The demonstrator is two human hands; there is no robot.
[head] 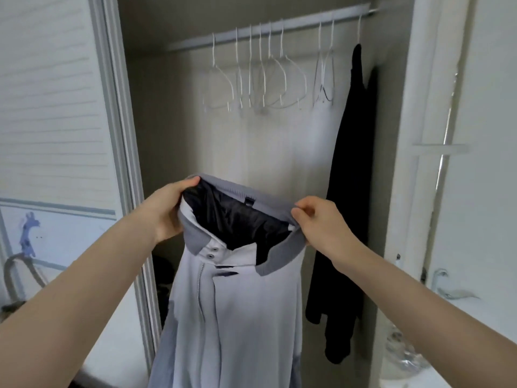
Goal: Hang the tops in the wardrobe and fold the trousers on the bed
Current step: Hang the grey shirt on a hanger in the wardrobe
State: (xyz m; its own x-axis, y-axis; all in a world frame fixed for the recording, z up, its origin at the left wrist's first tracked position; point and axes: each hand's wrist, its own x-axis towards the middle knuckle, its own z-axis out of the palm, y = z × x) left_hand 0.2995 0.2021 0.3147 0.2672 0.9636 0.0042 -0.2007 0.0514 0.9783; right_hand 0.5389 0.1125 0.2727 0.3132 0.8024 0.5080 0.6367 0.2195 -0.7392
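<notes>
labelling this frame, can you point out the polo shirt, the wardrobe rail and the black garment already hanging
polo shirt (246, 317), head view, on its pale front panel below the collar
wardrobe rail (302, 23), head view, on the bar between hanger hooks
black garment (347, 191), head view, on its middle, hanging at the right

Top (246, 317): pale lilac-grey body, darker grey collar (268, 264), black lining inside neck, grey buttons (211, 252), short dark stripes at chest. Hangers (251, 79): white wire. Rail (268, 30): pale grey. Hanging garment (347, 191) at wardrobe's right edge: plain black. Wardrobe back (268, 141): off-white. Door (50, 107): white, horizontal slat lines, grey-blue band, purple-blue motif lower left.
</notes>
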